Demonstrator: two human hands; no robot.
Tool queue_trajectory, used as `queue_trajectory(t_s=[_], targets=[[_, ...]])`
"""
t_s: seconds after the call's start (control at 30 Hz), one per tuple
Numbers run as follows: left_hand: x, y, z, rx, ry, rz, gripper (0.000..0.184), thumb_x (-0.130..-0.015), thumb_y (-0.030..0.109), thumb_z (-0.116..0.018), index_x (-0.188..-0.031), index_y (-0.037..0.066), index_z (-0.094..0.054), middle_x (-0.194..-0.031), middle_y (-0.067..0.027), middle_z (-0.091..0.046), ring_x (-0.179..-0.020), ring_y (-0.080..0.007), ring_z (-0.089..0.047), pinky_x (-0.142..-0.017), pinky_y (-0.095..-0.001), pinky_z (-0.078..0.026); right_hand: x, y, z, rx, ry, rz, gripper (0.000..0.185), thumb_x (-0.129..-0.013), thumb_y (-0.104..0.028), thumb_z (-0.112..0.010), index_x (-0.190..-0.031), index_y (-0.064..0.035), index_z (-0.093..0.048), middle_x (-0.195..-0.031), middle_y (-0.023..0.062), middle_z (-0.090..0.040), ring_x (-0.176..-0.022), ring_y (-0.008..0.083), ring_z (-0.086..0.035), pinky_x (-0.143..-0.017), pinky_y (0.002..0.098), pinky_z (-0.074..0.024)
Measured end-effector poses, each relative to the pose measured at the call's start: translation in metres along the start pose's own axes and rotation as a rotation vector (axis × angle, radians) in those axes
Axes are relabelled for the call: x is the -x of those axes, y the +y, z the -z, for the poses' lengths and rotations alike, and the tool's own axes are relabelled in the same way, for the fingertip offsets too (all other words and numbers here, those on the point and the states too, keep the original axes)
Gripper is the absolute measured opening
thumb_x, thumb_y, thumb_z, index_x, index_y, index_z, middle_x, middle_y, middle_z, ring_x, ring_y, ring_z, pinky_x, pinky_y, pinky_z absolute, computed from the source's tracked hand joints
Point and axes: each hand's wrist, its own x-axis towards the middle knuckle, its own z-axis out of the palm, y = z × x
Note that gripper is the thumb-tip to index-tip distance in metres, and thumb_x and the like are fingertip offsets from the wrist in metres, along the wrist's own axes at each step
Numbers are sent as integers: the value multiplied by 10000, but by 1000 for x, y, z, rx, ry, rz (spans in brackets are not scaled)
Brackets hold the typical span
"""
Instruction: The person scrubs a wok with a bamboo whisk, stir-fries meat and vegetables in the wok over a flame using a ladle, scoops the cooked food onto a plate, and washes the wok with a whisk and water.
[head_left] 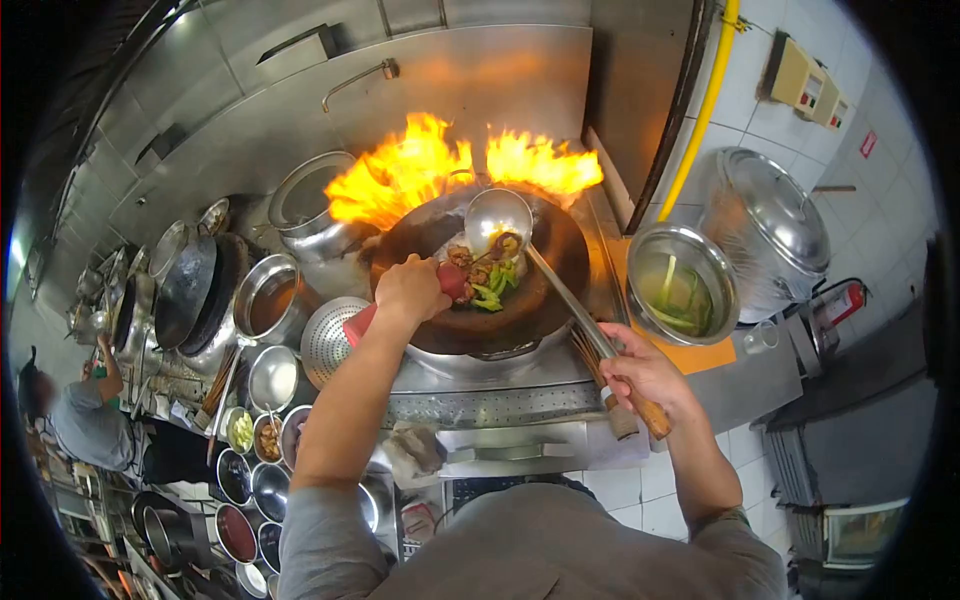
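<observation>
My right hand (642,372) is wrapped round the wooden handle of a long metal ladle (560,275). Its bowl is over the far half of a dark wok (555,240), above browned pieces and chopped green vegetables (492,288). At the wok's left side, my left hand (410,292) is closed on a red object (358,325). The hand and forearm cover most of it, so its kind does not show. Tall flames (410,175) rise behind the wok. Under the ladle handle, a bamboo wok brush (622,420) lies at the stove's front edge.
A perforated strainer (328,340) and a metal pot (268,300) stand left of the wok. Several ingredient bowls (235,478) are lower left. At right are a pot of liquid with green stalks (685,280) and a lidded pot (775,215). Another person (90,420) stands far left.
</observation>
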Motion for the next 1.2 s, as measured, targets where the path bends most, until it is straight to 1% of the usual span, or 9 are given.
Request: queue_trajectory(t_s=[0.33, 0.4, 0.47, 0.53, 0.63, 0.7, 0.8, 0.97, 1.2], targets=[[30, -36, -13, 961, 443, 77, 589, -784, 318, -810, -1281, 43, -649, -1056, -139, -743, -969, -240, -712, -871, -360, -542, -56, 13, 18, 556, 16, 81, 587, -935, -33, -591, -1487, -88, -398, -761, 24, -548, -523, 96, -517, -423, 288, -422], [48, -50, -16, 1074, 561, 129, 561, -796, 297, -808, -1271, 42, -653, -1037, -125, -744, -947, -214, -706, -866, -346, -540, -68, 35, 38, 983, 96, 501, 630, -921, -53, -586, -1514, -64, -374, -793, 62, -584, -542, 124, -534, -479, 297, -440], [92, -54, 3, 1065, 669, 161, 486, -827, 239, -801, -1248, 43, -660, -1034, -88, -743, -926, -171, -694, -837, -333, -548, -80, 38, 51, 947, 99, 526, 652, -916, -57, -586, -1529, -62, -364, -821, 78, -601, -557, 134, -543, -506, 303, -447], [137, -64, 10, 1079, 783, 306, 481, -838, 206, -794, -1263, 36, -646, -1027, -79, -736, -917, -159, -690, -797, -313, -557, -81, 27, 50, 502, 23, 92, 650, -922, -46, -591, -1531, -80, -366, -845, 74, -599, -568, 126, -545, -503, 304, -441], [211, -86, 12, 1084, 849, 451, 563, -831, 203, -801, -1320, 18, -594, -1072, -102, -720, -896, -159, -695, -788, -304, -559, -61, 25, 30, 386, 4, 64, 639, -948, -42, -572, -1533, -126, -332, -778, 11, -510, -525, 86, -476, -420, 279, -403], [262, -108, -3, 975, 967, 560, 573, -828, 204, -804, -1326, 19, -590, -1087, -110, -717, -901, -166, -698, -799, -309, -558, -40, 8, 30, -45, -175, -45, 665, -924, -36, -544, -1536, -148, -306, -738, -3, -481, -450, 65, -407, -344, 254, -386], [333, -129, -31, 886, 1090, 688, 635, -808, 201, -822, -1353, 8, -559, -1150, -131, -705, -1001, -196, -690, -867, -335, -545, -3, -2, 6, -205, -417, -200, 664, -914, -41, -552, -1531, -136, -325, -754, 4, -496, -452, 56, -400, -341, 245, -375], [427, -147, -101, 577, 1216, 935, 695, -775, 215, -854, -1359, 18, -533, -1264, -169, -653, -1154, -284, -648, -985, -385, -511, 54, 35, -104, 139, -685, -333, 691, -930, -27, -560, -1552, -109, -272, -792, 36, -526, -465, 71, -455, -373, 248, -395], [464, -146, -144, 641, 1271, 1000, 724, -772, 185, -850, -1384, 22, -498, -1277, -187, -641, -1175, -305, -638, -1008, -411, -506, 97, 95, -177, 647, -783, -266, 707, -957, 2, -542, -1581, -105, -228, -847, 52, -561, -536, 99, -520, -474, 265, -436]])
